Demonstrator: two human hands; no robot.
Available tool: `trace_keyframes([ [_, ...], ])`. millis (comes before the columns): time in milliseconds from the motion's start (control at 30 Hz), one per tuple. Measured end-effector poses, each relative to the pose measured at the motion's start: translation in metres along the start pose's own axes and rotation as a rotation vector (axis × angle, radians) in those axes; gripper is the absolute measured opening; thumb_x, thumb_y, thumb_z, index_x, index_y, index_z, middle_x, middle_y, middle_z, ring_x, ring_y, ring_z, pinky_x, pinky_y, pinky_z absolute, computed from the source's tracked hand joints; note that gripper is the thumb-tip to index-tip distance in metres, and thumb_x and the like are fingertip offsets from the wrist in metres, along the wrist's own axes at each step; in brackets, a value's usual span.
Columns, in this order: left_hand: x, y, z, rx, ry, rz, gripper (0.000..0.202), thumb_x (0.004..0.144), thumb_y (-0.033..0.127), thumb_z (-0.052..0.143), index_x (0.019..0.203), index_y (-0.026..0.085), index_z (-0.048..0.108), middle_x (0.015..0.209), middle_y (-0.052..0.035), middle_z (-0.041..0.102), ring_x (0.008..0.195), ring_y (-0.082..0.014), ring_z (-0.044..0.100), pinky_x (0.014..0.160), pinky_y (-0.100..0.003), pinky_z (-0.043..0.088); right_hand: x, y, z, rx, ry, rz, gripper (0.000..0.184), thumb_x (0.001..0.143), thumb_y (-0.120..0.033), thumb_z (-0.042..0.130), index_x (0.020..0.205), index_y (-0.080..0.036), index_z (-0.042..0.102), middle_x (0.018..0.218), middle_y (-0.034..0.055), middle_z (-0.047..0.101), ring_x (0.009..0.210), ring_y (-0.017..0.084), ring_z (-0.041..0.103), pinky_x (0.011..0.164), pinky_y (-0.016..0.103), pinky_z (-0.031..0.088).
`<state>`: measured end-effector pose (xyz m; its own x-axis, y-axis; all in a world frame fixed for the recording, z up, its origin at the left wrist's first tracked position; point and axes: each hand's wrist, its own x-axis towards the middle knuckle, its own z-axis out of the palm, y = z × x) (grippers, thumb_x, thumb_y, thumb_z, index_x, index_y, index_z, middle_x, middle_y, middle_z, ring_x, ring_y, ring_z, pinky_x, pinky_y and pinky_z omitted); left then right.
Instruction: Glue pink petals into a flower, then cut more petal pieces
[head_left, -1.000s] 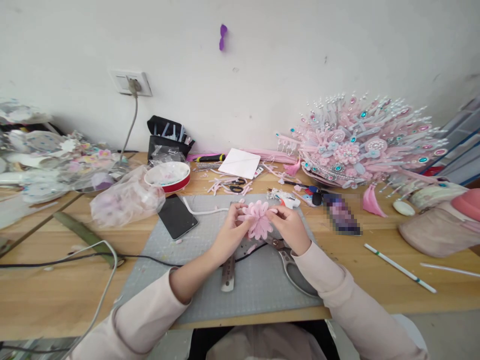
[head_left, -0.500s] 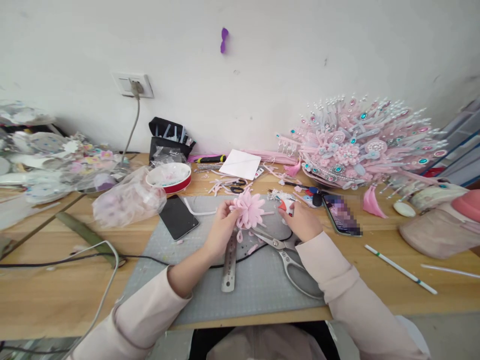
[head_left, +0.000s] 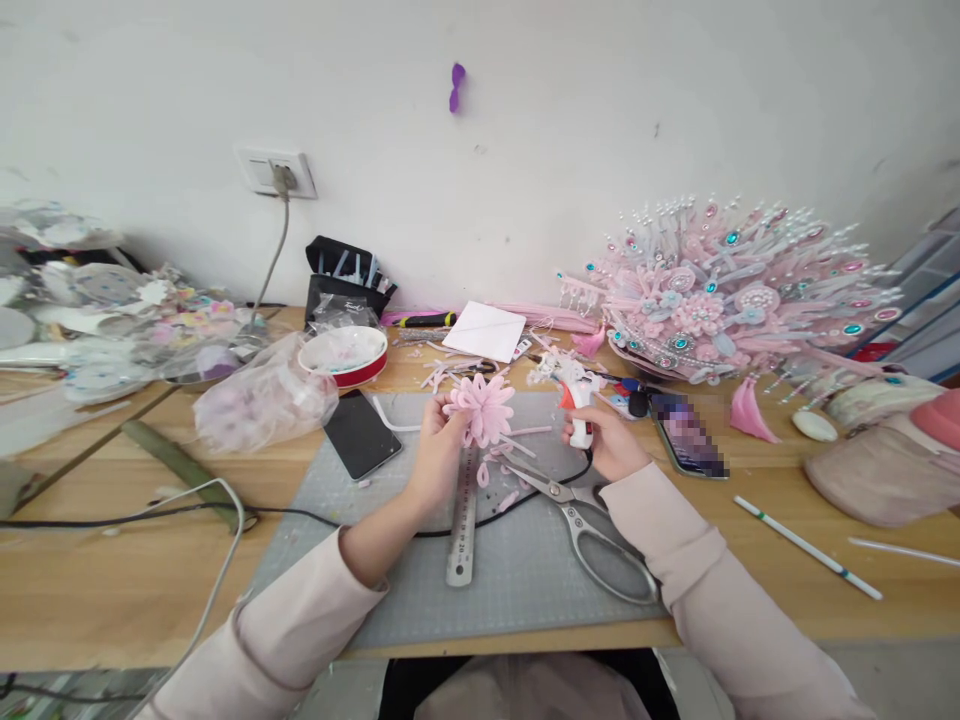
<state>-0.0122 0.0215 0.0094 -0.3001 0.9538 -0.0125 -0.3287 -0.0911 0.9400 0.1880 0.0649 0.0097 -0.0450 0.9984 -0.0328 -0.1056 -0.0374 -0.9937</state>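
Note:
My left hand point(head_left: 435, 445) holds a fluffy pink flower point(head_left: 480, 406) up above the grey cutting mat point(head_left: 420, 590), fingers pinched at its left side. My right hand point(head_left: 609, 440) is wrapped round a small white glue gun point(head_left: 577, 400) with an orange trigger, lifted just right of the flower. Its black cord runs back across the mat. Between my hands, on the mat, lie large metal scissors point(head_left: 592, 525), a steel ruler point(head_left: 463, 520) and a few pink scraps point(head_left: 499, 470).
A black phone point(head_left: 361, 434) lies left of the flower; another phone point(head_left: 686, 435) lies to the right. A big pink beaded headdress point(head_left: 720, 295) stands at back right. A red-rimmed bowl point(head_left: 343, 353), plastic bag point(head_left: 259, 400), white stick point(head_left: 806, 548) and cables point(head_left: 202, 510) crowd the wooden table.
My right hand let go of the flower, reached right and picked up the glue gun. My left hand raised the flower and kept hold of it.

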Motion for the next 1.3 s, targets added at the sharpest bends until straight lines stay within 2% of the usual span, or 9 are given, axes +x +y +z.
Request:
trace_keyframes([
  [133,0.002,0.002,-0.001,0.033,0.029,0.049,0.016,0.067,0.021,0.055,0.080,0.020,0.046,0.070,0.0059,0.049,0.059,-0.0070,0.047,0.057,-0.019,0.039,-0.011,-0.014,0.006,0.202,-0.137,0.181,0.019,0.061,-0.032,0.061,0.074,-0.018,0.060,0.051,-0.0060,0.042,0.042,0.007,0.040,0.041,0.022,0.039],
  [200,0.004,0.001,-0.003,0.069,0.034,0.085,0.016,0.069,0.021,0.054,0.082,0.020,0.046,0.073,0.0053,0.050,0.061,-0.0074,0.047,0.057,-0.019,0.039,-0.013,-0.013,0.007,0.218,-0.118,0.125,0.023,0.061,-0.034,0.063,0.077,-0.018,0.061,0.050,-0.0072,0.040,0.042,0.007,0.039,0.041,0.021,0.037],
  [267,0.005,-0.001,-0.004,0.109,0.031,0.135,0.017,0.070,0.022,0.054,0.084,0.020,0.045,0.077,0.0044,0.051,0.065,-0.0078,0.048,0.061,-0.020,0.040,-0.015,-0.010,0.008,0.131,-0.051,0.009,0.026,0.060,-0.036,0.065,0.079,-0.018,0.061,0.047,-0.0075,0.042,0.041,0.008,0.039,0.041,0.023,0.037],
  [400,0.005,-0.004,-0.006,0.178,0.002,0.201,0.017,0.073,0.024,0.054,0.087,0.020,0.045,0.080,0.0032,0.050,0.070,-0.0086,0.049,0.064,-0.020,0.040,-0.021,-0.004,0.017,-0.218,0.086,-0.112,0.025,0.058,-0.040,0.064,0.066,-0.016,0.061,0.039,-0.0054,0.046,0.038,0.011,0.043,0.041,0.026,0.038],
  [467,0.004,-0.004,-0.006,0.194,-0.010,0.210,0.016,0.074,0.024,0.053,0.087,0.020,0.044,0.079,0.0032,0.048,0.069,-0.0086,0.048,0.063,-0.019,0.040,-0.026,-0.004,0.022,-0.371,0.132,-0.162,0.021,0.057,-0.038,0.062,0.059,-0.018,0.059,0.043,-0.0020,0.052,0.042,0.014,0.048,0.044,0.027,0.041],
  [567,0.001,-0.002,-0.005,0.211,-0.010,0.211,0.016,0.075,0.024,0.054,0.087,0.020,0.043,0.077,0.0036,0.047,0.066,-0.0081,0.047,0.061,-0.019,0.040,-0.033,-0.003,0.030,-0.504,0.136,-0.322,0.011,0.059,-0.030,0.057,0.063,-0.019,0.058,0.056,0.0015,0.062,0.054,0.017,0.056,0.051,0.028,0.045],
  [667,-0.001,0.000,-0.005,0.241,-0.005,0.235,0.015,0.076,0.024,0.054,0.087,0.020,0.045,0.079,0.0027,0.049,0.069,-0.0085,0.049,0.065,-0.020,0.040,-0.035,-0.001,0.033,-0.620,0.109,-0.433,0.007,0.060,-0.023,0.052,0.064,-0.020,0.057,0.057,0.0003,0.061,0.056,0.016,0.055,0.054,0.027,0.046],
  [933,-0.002,0.000,-0.005,0.256,-0.026,0.256,0.017,0.075,0.023,0.056,0.089,0.021,0.047,0.083,0.0018,0.054,0.073,-0.0098,0.053,0.067,-0.020,0.042,-0.035,0.003,0.033,-0.759,0.116,-0.468,0.004,0.058,-0.020,0.048,0.060,-0.023,0.048,0.059,-0.0006,0.056,0.055,0.015,0.051,0.058,0.027,0.046],
  [1300,-0.003,0.000,-0.004,0.259,-0.051,0.259,0.019,0.076,0.027,0.057,0.091,0.021,0.047,0.085,0.0018,0.055,0.076,-0.0098,0.056,0.068,-0.020,0.043,-0.034,0.007,0.031,-0.762,0.073,-0.467,0.012,0.059,-0.017,0.048,0.069,-0.021,0.054,0.063,0.0004,0.059,0.060,0.016,0.053,0.060,0.027,0.046],
])
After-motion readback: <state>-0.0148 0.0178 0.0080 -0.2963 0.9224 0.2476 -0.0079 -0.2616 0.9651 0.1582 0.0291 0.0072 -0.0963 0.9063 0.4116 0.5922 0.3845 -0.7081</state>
